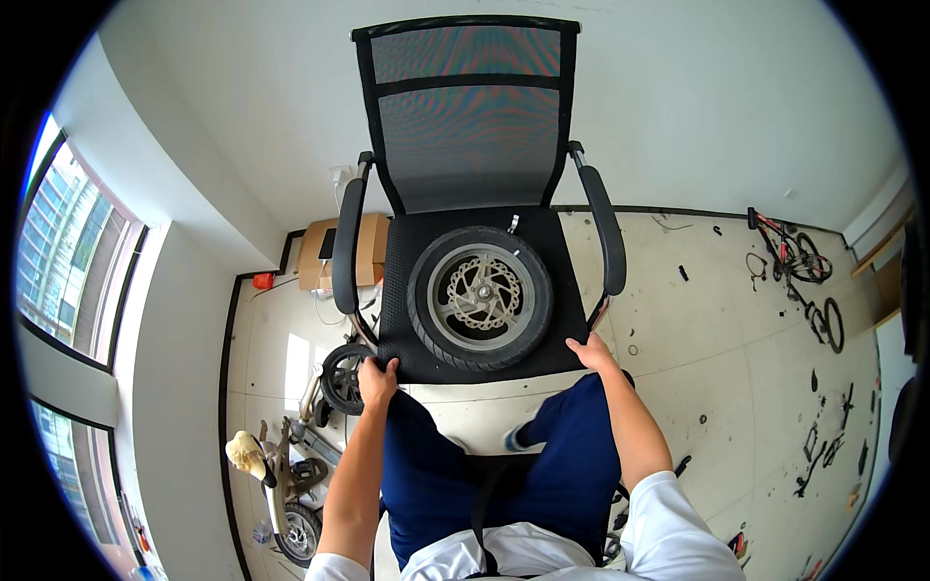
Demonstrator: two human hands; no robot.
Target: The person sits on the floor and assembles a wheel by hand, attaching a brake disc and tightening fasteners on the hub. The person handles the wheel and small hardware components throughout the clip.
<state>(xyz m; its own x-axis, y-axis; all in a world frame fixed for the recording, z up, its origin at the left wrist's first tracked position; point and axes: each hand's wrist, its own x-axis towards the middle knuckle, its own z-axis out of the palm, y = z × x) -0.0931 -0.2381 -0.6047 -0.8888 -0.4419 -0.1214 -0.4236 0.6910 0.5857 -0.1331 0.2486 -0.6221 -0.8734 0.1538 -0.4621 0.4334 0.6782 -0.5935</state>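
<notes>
On the black padded seat [399, 324] of a black metal-framed office chair with a mesh back [470, 140], we have a round wheel with a black rubber tyre and a grey rim [483, 293], lying flat, its pierced silver brake disc [514, 293] facing up! Flat is the stable way to rest it, I'd judge: on its side it can't roll, and the curved black armrests [349, 242] flank it without touching.

Down to the front corners! The left hand [375, 379] clamps the left one, thumb over the top; the right hand [594, 352] has the opposite corner, thumb laid along the upholstery. Fingers tuck below the edge, out of sight, so how hard they squeeze I can't tell. One hand per side, both clear of the tyre: that spread looks suited to steadying the chair evenly, with the dark-blue trousered legs [417, 465] right up close.

Off to the left, a brown cardboard box [370, 250] sits behind the armrest; over on the right, a red-and-black bicycle [799, 259] lies well apart on the pale tiled floor [697, 329].
</notes>
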